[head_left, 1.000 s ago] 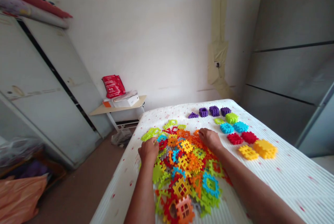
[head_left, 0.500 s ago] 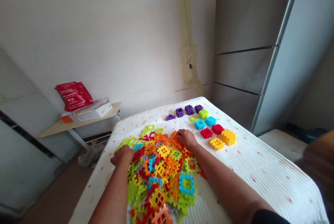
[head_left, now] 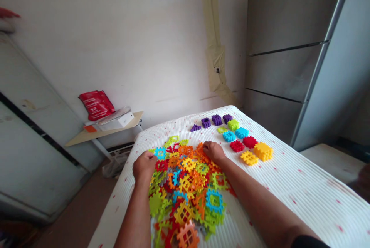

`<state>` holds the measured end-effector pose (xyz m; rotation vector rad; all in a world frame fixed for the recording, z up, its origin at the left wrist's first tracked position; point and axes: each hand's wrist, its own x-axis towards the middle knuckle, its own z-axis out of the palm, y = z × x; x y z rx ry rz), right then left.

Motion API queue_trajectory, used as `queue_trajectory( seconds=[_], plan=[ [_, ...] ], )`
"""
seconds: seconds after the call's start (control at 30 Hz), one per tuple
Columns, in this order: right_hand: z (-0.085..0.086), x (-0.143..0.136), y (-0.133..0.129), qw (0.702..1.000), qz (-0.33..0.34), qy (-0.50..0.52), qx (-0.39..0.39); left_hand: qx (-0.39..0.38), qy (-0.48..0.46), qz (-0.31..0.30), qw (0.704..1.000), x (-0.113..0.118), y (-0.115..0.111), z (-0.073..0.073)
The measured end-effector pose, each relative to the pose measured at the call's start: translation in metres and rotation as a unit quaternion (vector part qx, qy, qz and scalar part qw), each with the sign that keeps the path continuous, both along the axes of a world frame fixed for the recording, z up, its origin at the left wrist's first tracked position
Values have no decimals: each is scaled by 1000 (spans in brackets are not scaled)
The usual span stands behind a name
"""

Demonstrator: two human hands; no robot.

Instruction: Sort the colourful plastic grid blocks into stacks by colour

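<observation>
Both curled, grasp unclear: left hand (head_left: 144, 166), right hand (head_left: 214, 151) at opposite edges of piece pile (head_left: 188, 164); open sheet (head_left: 206, 135) before stacks (head_left: 263, 151).

This looks like a room in a home: a tall grey metal refrigerator (head_left: 277, 74), a pale sliding-door wardrobe (head_left: 37, 136) and a scuffed white wall (head_left: 130, 40) with yellowish tape.

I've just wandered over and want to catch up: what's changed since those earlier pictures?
The light-blue square plastic piece beside the left hand shows larger, apparently lifted or tipped up; whether it is gripped is unclear. Lime-green pieces there are mostly out of sight. The right hand stayed by the orange plastic pieces; the sorted plastic stacks stayed put.
</observation>
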<state>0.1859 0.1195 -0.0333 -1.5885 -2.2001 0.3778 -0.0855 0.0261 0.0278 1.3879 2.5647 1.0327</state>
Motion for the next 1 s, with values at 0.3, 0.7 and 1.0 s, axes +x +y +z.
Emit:
queue_trajectory(
  seconds=[0.3, 0.7, 1.0],
  plan=[
    [6, 4, -1, 1000, 13, 11, 13, 240, -207, -89, 944, 28, -21, -38],
    [52, -17, -41, 917, 191, 344, -57, 339, 43, -203, 917, 55, -40, -24],
    [67, -31, -70, 938, 217, 264, -54, 372, 234, -260, 860, 71, -41, -17]
  ],
)
